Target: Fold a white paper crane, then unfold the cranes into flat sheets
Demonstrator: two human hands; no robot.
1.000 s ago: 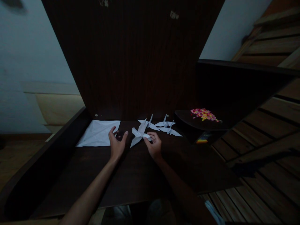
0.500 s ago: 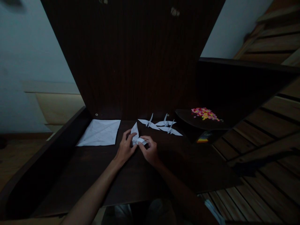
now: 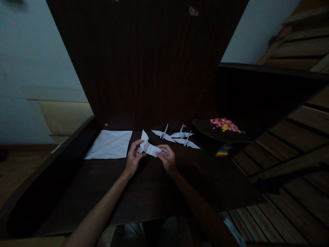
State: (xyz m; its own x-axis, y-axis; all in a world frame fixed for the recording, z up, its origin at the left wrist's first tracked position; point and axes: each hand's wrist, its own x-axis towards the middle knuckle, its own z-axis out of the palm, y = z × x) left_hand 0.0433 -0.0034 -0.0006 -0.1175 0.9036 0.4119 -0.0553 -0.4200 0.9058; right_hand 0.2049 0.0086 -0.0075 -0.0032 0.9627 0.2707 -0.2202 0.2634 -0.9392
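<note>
A partly folded piece of white paper (image 3: 150, 149) is held between my two hands above the dark desk (image 3: 144, 192). My left hand (image 3: 134, 156) grips its left end, with one pointed flap sticking up past the fingers. On the right end, my right hand (image 3: 167, 158) pinches the paper between thumb and fingers. Beyond my right hand three folded white paper cranes rest on the desk: a left crane (image 3: 162, 135), a rear crane (image 3: 182, 134) and a front crane (image 3: 187, 142). Left of my left hand lies a flat creased white sheet (image 3: 109, 144).
A rounded dark shelf (image 3: 203, 127) at the right bears a heap of small pink, red and yellow pieces (image 3: 224, 124). A tall dark panel (image 3: 144, 68) rises behind the desk, and a raised side board (image 3: 51, 168) bounds its left.
My hands have moved apart, and the paper between them is now spread wider, showing a broad middle part. The cranes and flat sheet have stayed put.
</note>
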